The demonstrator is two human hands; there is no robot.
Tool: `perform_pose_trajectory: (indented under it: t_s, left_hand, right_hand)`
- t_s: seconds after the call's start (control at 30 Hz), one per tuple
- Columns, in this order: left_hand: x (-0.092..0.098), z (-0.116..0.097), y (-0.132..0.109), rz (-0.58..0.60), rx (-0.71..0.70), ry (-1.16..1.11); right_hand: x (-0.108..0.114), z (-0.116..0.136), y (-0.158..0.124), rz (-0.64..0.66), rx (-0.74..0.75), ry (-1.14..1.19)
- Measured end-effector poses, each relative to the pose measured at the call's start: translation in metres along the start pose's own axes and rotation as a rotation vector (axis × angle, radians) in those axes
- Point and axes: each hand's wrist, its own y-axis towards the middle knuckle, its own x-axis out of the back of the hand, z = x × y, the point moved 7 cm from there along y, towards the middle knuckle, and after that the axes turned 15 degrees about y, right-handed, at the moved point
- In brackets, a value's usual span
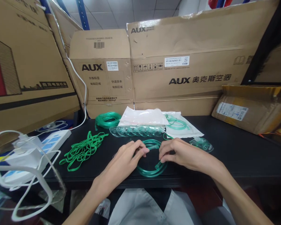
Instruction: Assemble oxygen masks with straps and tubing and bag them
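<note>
A coil of clear green tubing (152, 170) lies on the black table (236, 150) right in front of me. My left hand (126, 157) rests on the coil's left side with its fingers curled over the tube. My right hand (178, 153) pinches the coil's right side near a small connector. Just beyond my hands a row of clear plastic masks (135, 131) lies in a line. Another mask (202, 143) sits to the right of my right hand.
A pile of green elastic straps (83, 150) lies at left, with a second tubing coil (107, 120) behind it. Plastic bags (152, 117) with more tubing lie at the back. Cardboard boxes (178, 62) wall the rear. A white power strip (30, 153) with cables sits far left.
</note>
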Motion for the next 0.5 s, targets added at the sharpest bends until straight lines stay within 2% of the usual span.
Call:
perform_pose_trajectory:
  t_s: [0.17, 0.3, 0.37, 0.5]
  left_hand:
    - [0.001, -0.004, 0.006, -0.007, 0.017, 0.074]
    - [0.007, -0.015, 0.015, 0.015, -0.072, 0.049]
    - [0.01, -0.02, 0.019, 0.046, -0.123, 0.01]
    - [0.014, -0.023, 0.026, 0.062, -0.186, -0.042]
  right_hand:
    - [-0.008, -0.007, 0.007, -0.055, -0.029, -0.115]
    - [0.003, 0.002, 0.001, -0.068, -0.006, -0.1]
    - [0.024, 0.007, -0.011, -0.123, 0.003, -0.09]
    - [0.091, -0.005, -0.051, -0.449, -0.112, -0.245]
